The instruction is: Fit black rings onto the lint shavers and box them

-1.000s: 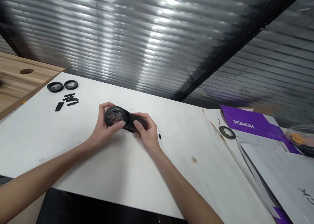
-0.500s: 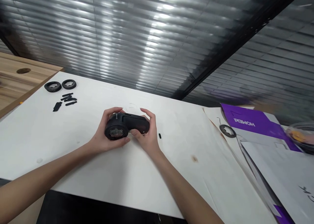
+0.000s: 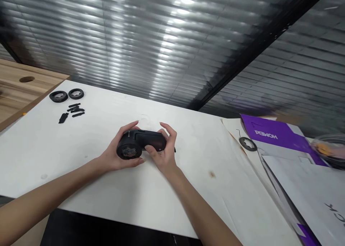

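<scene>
A black handheld device (image 3: 142, 141) with a round metal mesh face is held over the white table (image 3: 107, 195). My left hand (image 3: 115, 152) wraps round its wide head at the left, the thumb below the mesh. Round the handle end at the right is my right hand (image 3: 165, 152), its thumb pressed on the near side and its index finger raised. A small black piece (image 3: 175, 149) shows just past my right hand, partly covered by it.
Black rings (image 3: 76, 93) and several black strips (image 3: 78, 114) lie at the back left, beside a wooden board (image 3: 32, 89). On the right are another black ring (image 3: 248, 144), a purple and white box (image 3: 275, 131) and a clear bag (image 3: 327, 149). Metallic blinds stand behind.
Both hands and the device have moved slightly toward the near edge and to the right. My right hand now partly covers the small black piece.
</scene>
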{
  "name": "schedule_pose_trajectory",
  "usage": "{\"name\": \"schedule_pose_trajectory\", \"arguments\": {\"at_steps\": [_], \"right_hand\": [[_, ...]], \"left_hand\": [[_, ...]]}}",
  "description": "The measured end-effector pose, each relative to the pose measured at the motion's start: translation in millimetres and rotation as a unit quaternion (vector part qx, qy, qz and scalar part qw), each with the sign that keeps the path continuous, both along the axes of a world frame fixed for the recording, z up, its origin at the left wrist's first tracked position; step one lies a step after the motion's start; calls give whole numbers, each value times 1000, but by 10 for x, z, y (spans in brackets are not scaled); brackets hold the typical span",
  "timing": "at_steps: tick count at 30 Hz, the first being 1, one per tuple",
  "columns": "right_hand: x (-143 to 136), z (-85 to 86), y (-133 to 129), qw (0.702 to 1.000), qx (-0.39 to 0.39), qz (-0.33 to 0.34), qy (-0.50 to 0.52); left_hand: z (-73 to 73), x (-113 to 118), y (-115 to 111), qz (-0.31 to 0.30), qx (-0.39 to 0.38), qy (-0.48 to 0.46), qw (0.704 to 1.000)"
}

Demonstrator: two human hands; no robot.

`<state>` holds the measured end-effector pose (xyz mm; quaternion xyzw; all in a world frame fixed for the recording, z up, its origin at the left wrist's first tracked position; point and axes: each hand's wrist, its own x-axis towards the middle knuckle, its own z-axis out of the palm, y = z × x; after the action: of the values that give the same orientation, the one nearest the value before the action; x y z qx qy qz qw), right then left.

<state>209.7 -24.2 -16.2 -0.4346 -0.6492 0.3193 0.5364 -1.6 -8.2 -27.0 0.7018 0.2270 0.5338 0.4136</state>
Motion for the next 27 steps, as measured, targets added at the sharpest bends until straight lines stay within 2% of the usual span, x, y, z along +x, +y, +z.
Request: {"name": "schedule_pose_trajectory", "arguments": {"at_steps": [5,10,13,16,20,24,27], "right_hand": [[14,-60,7,999,14,-41,-16],[13,-71,11,996,21,-81,-2],[16,-53,10,996,19,-88,-10],[9,-40,27,994,41,-97,-10],[-23,-70,102,988,82,-132,19],[-56,-110,172,982,146,-113,31],[-76,-54,176,986,127,-95,42]], "left_hand": [[-45,4,13,4,5,-4,1000],[-107,-43,-18,-47,-43,12,998],[-83,-58,-52,-58,-65,13,996],[21,-45,-54,-108,-139,-3,984],[190,-12,11,-192,-249,-82,946],[265,-7,83,-197,-362,-93,906],[267,-15,105,-175,-388,-78,901]]}}
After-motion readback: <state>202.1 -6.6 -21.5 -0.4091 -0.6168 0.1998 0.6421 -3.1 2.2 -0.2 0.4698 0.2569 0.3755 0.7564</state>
